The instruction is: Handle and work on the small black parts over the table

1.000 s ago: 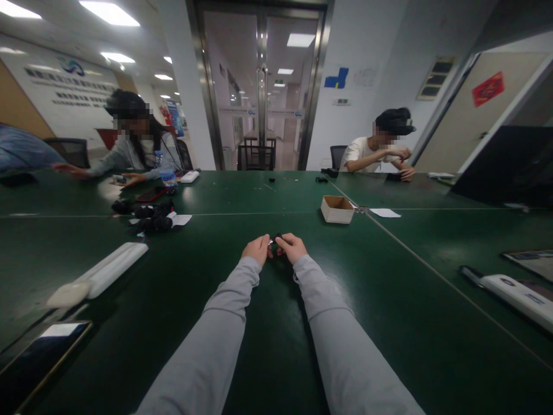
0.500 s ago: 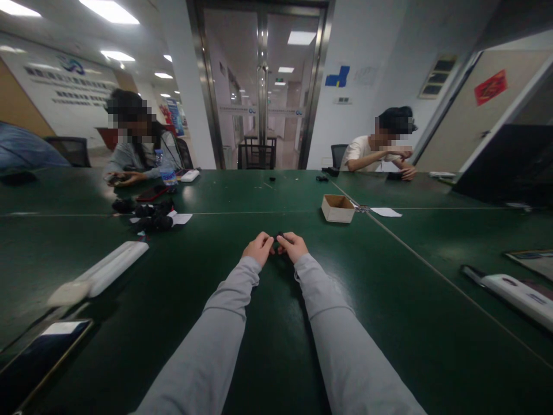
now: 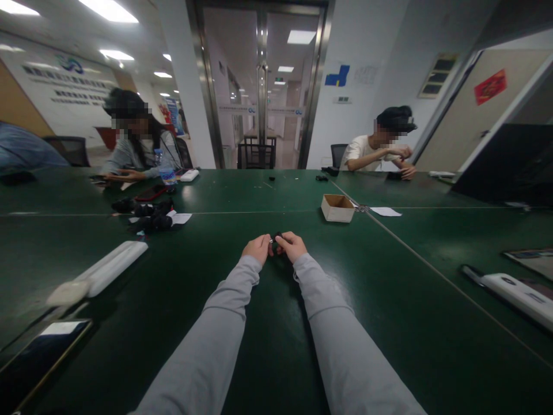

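Observation:
A small black piece [image 3: 279,235] with a shiny metallic bit on its left side is between my hands, just over the green tabletop; its kind is too small to make out. My right hand [image 3: 294,248] pinches the dark part between thumb and fingers. At the metallic end, the fingers of my left hand [image 3: 256,250] are closed on it. Both sets of fingertips nearly meet and partly cover the piece. An open cardboard box [image 3: 337,214] stands ahead and to the right of my right hand.
On the green table [image 3: 216,300], a white power strip [image 3: 118,262] and a phone [image 3: 43,366] lie left. Black items [image 3: 151,219] lie beyond, near a water bottle [image 3: 166,170]. A paper [image 3: 386,211] and another white device [image 3: 521,297] are right. Two people sit across.
My left fingers have shifted slightly, and the metallic bit now shows between my hands. The person across on the left has moved their hands leftward.

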Demonstrator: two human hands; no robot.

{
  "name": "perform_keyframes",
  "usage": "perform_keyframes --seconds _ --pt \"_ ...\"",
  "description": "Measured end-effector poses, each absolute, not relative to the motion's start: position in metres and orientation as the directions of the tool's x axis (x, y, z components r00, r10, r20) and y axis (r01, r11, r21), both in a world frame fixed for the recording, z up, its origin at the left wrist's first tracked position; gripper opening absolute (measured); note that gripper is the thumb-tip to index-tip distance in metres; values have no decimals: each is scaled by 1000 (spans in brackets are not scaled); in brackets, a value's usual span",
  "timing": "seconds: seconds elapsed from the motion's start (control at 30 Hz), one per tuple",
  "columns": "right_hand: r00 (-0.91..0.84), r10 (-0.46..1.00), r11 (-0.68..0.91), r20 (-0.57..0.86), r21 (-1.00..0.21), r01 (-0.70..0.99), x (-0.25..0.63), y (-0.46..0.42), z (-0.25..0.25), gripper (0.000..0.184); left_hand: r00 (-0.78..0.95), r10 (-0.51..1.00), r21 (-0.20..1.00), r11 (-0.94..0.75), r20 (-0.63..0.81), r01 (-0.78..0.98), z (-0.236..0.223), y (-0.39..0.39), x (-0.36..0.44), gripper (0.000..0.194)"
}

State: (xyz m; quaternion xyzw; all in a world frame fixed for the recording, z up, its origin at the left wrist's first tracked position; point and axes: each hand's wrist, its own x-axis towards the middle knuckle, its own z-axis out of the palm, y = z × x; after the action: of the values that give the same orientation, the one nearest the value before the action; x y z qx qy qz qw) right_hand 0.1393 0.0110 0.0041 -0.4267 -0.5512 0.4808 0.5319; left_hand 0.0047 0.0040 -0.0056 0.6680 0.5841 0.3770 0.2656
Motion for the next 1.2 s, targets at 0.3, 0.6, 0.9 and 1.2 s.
perform_keyframes --seconds 0.3,0.6,0.9,1.2 --pt "-51 988 144 145 -989 -22 138 9 7 33 33 975 781 -195 218 594 0 -1 6 29" --pt "-48 989 142 143 -990 -15 139 10 7 28 42 979 794 -186 198 579 -1 -1 5 27" --pt "-50 989 141 143 -989 -31 139 11 6 30 28 984 800 -158 174 579 4 -4 7 33" --pt "-51 989 135 137 -990 -32 138 10 7 34 31 985 785 -153 168 600 0 -1 5 40"
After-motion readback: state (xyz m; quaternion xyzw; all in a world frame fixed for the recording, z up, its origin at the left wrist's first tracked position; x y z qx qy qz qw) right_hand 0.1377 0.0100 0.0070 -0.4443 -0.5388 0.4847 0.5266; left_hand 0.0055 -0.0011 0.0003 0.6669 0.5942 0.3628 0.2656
